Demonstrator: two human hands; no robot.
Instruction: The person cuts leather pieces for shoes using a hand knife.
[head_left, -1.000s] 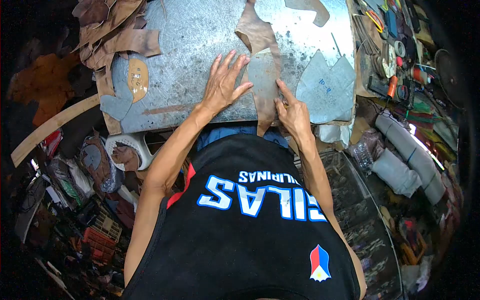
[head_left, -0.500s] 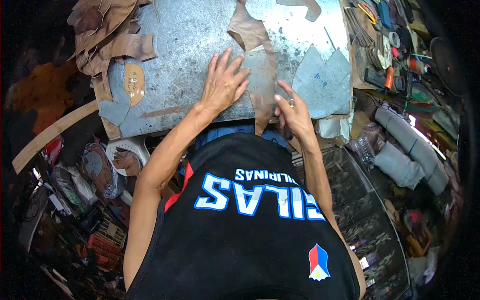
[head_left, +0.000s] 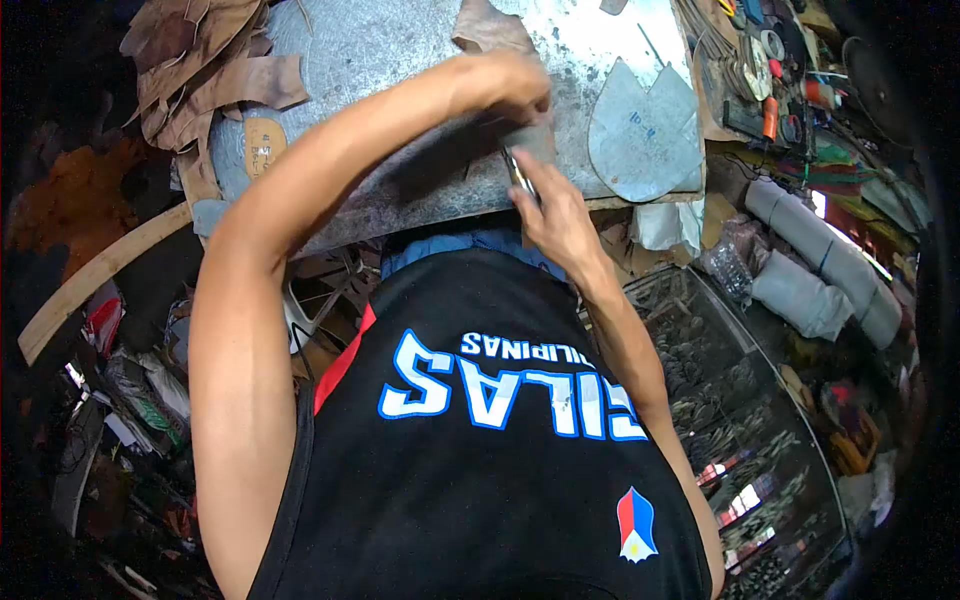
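Note:
My left hand [head_left: 515,85] reaches across the metal-topped table, bent downward over the brown leather piece [head_left: 490,28]; its fingers are smeared and partly hidden. Closer to my body, my right hand [head_left: 562,212] is closed on a slim, shiny tool [head_left: 519,174], whose dark tip points up toward my left hand. What the tool is, I cannot make out. A grey pointed template [head_left: 643,135] with blue writing lies to the right. On the left, my forearm passes beside a tan oval template [head_left: 264,146] with handwriting.
Brown leather scraps [head_left: 190,60] are heaped at the table's [head_left: 350,35] left end. Tools and an orange-handled item [head_left: 770,118] crowd the right side. A curved wooden strip [head_left: 100,275] is at lower left, with wrapped rolls [head_left: 800,300] at right.
My left hand has lifted off the grey sheet and swung up and right, its forearm now across the table. My right hand has moved slightly left and now holds the shiny tool.

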